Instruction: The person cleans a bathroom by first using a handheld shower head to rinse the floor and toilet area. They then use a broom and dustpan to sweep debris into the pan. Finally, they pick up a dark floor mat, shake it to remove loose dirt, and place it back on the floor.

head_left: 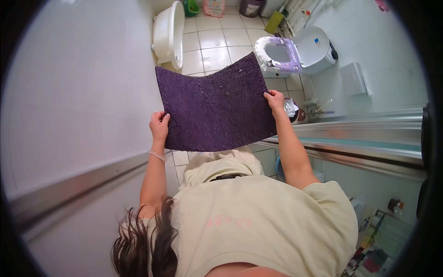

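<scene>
Stretched out in front of me is a dark purple bath mat (216,108) with a rough, looped surface and a few pale specks of lint. My left hand (159,125) pinches its left edge between thumb and fingers. On the opposite side, my right hand (275,100) grips the right edge, a little higher up. The mat hangs in the air above the tiles, its upper edge sagging between two raised corners. Part of the floor and my legs are hidden behind it.
White floor tiles (214,40) stretch ahead. A white basin (168,34) stands at the far left. To the right is a toilet with a purple-and-white seat cover (290,55), and a small bin (290,108) stands beside my right hand. A metal-framed glass partition (360,138) runs along the right.
</scene>
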{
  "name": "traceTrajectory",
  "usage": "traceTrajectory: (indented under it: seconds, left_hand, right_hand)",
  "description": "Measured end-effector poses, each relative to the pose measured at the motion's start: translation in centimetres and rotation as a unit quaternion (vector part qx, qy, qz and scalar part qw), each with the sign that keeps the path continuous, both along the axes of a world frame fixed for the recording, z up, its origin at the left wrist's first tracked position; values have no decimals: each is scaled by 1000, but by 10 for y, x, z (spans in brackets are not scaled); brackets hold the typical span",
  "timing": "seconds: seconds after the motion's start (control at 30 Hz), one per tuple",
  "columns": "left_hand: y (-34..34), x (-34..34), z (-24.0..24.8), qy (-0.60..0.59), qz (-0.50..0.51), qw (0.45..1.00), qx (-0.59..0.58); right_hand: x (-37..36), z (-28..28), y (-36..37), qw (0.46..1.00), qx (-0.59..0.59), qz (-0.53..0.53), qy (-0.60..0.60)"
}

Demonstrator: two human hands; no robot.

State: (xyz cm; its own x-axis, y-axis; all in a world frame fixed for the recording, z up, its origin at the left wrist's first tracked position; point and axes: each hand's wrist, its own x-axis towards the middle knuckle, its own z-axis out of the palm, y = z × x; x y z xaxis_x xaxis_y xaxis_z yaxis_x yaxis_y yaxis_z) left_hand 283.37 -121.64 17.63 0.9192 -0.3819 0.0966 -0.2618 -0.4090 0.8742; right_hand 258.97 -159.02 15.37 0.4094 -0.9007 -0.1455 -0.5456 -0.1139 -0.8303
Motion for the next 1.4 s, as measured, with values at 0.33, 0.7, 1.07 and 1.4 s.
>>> traceTrajectory:
  seconds: [0.33,0.7,1.07,1.4]
  left_hand:
    - [-210,239,66,-53,-212,976,16]
    - [-514,416,183,-172,-342,924,12]
    - [-852,508,261,-241,-500,832,-3]
    - [-1097,452,130,-287,-582,759,59]
  right_hand:
    - [128,-55,-127,971,170,-116,-121]
    - [299,-84,-312,924,252,-213,-195]
    - [391,-94,-521,838,402,-285,-234]
    - [371,-120,-610,810,451,-334,-172]
